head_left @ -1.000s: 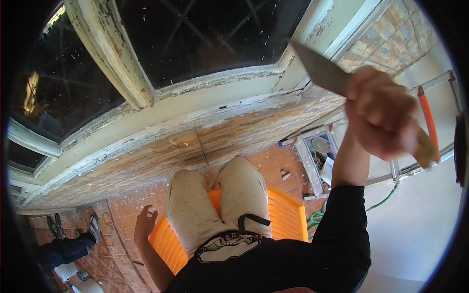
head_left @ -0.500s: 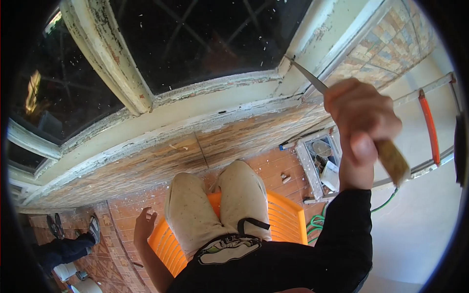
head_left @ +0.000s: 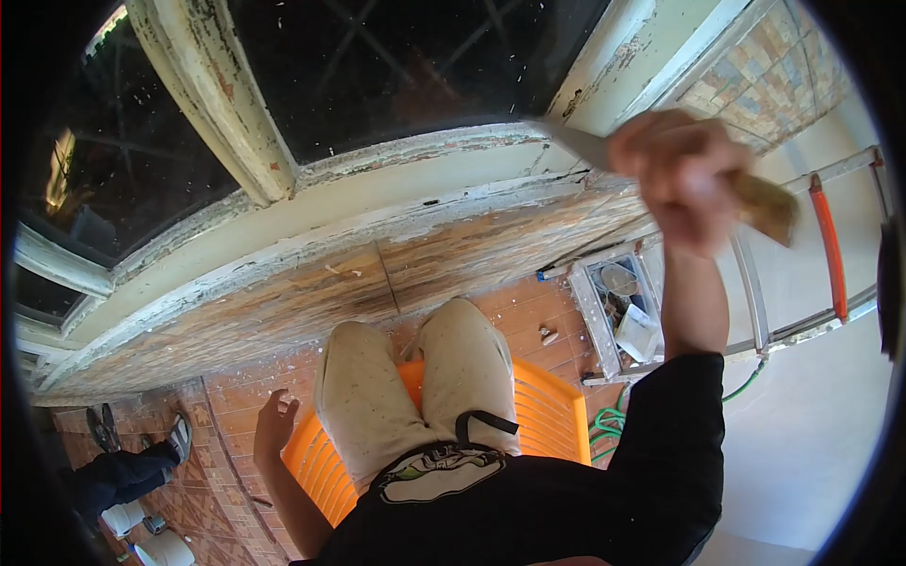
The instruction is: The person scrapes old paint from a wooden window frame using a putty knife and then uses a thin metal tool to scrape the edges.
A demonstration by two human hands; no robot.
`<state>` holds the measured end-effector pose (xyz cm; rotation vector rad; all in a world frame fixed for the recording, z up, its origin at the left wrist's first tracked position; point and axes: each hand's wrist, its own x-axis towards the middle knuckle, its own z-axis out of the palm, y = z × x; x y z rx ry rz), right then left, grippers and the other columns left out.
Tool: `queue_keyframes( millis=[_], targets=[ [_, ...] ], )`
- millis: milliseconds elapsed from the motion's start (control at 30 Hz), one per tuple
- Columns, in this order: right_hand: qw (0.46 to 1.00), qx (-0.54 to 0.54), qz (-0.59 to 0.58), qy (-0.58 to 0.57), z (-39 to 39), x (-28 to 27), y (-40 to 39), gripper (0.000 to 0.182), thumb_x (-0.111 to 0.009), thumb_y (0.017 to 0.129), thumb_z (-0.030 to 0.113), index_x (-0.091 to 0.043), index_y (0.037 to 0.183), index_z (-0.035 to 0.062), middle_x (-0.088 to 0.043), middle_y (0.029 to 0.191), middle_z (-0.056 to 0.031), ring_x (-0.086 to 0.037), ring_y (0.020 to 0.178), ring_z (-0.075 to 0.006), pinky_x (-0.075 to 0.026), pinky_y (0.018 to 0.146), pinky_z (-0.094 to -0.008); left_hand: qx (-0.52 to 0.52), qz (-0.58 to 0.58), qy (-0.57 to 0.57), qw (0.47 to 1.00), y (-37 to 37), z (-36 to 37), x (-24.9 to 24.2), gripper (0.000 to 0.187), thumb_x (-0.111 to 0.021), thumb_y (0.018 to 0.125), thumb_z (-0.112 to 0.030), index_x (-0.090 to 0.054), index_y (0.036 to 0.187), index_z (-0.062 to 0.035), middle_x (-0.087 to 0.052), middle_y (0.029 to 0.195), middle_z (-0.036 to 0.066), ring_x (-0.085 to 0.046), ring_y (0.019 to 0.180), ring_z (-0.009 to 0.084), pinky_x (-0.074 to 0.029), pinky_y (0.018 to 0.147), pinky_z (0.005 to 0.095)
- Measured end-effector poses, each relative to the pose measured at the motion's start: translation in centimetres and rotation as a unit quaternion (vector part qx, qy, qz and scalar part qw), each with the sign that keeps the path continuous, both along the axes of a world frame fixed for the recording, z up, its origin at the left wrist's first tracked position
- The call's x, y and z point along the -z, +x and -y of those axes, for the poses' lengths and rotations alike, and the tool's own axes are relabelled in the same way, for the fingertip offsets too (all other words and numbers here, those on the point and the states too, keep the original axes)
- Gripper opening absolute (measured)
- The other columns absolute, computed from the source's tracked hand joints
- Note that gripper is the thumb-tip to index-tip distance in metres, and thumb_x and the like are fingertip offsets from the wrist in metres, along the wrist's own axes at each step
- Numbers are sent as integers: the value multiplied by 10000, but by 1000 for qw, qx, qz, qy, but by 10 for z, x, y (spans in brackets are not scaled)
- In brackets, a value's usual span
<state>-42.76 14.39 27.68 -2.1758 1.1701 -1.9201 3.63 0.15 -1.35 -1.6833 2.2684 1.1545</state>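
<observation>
My right hand (head_left: 679, 174) is wrapped round a knife, its wooden handle (head_left: 766, 208) sticking out behind the fist. The metal blade (head_left: 580, 146) points left, blurred, its tip at the lower right corner of the dark window pane (head_left: 415, 75). Around that corner, the white window frame (head_left: 396, 212) has cracked, flaking paint. My left hand (head_left: 276, 422) hangs low beside the orange plastic chair (head_left: 552, 415), fingers loosely bent and apart, holding nothing.
A ladder (head_left: 755, 292) with an orange-red bar stands at right, near a container of odds and ends (head_left: 623, 307). A green hose (head_left: 609, 424) lies coiled on the tiled floor. At lower left are another person's leg (head_left: 123, 481) and white buckets (head_left: 165, 547). Paint flakes litter the floor.
My right hand has tilted and shifted slightly with the knife; the blade now shows its broader side and lies flatter along the lower frame. My left hand stays about where it was.
</observation>
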Motion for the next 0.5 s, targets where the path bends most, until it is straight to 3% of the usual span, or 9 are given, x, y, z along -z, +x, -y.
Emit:
queue_keyframes(
  millis=[33, 100, 133, 233, 300, 333, 500],
  targets=[
    [994, -25, -79, 67, -10, -6, 1, 314, -584, 813, 227, -424, 591, 73, -456, 478, -44, -484, 433, -197, -445, 457, -346, -4, -6, -1, 1000, 0, 1, 1, 403, -587, 850, -267, -519, 1175, -39, -637, 893, 188, -630, 781, 290, -492, 702, 375],
    [994, -17, -107, -16, -20, -17, 10, 330, -566, 821, 234, -398, 579, 87, -425, 465, -38, -452, 418, -191, -431, 445, -343, -2, -5, -6, 1000, -4, 1, 3, 401, -588, 850, -265, -519, 1174, -39, -637, 891, 187, -629, 779, 291, -492, 700, 373],
    [991, -71, -109, -21, -26, -29, 10, 330, -536, 826, 228, -369, 570, 101, -391, 448, -21, -412, 387, -186, -426, 443, -343, 9, 6, -8, 1000, -1, 0, 2, 399, -589, 849, -262, -520, 1173, -40, -636, 889, 187, -628, 778, 291, -493, 697, 372],
    [988, 4, -118, -100, -22, -30, 4, 340, -543, 811, 228, -345, 565, 102, -335, 426, -1, -320, 340, -161, -374, 413, -321, 4, -1, -5, 1000, 0, 0, 5, 403, -590, 849, -260, -516, 1177, -39, -635, 892, 187, -628, 780, 290, -493, 695, 368],
    [990, -102, -96, 35, -8, -17, 2, 332, -564, 787, 204, -351, 566, 77, -320, 430, -12, -312, 359, -162, -327, 401, -305, -2, -3, -5, 1000, 1, 0, 2, 404, -590, 849, -259, -513, 1180, -40, -633, 903, 190, -629, 783, 288, -494, 695, 369],
    [987, -81, -139, 30, -11, -17, 10, 322, -565, 777, 179, -348, 569, 64, -310, 432, -8, -291, 353, -162, -282, 377, -289, -12, -7, -3, 1000, -1, -1, 3, 406, -590, 849, -258, -511, 1183, -42, -632, 914, 193, -629, 787, 286, -494, 695, 369],
    [988, -82, -111, -64, -11, -23, 12, 349, -567, 781, 180, -334, 550, 62, -327, 434, -20, -297, 337, -166, -309, 360, -303, 6, 8, 3, 1000, -2, -1, -2, 395, -571, 864, -268, -507, 1187, -49, -637, 934, 185, -629, 826, 283, -493, 727, 373]
  ],
)
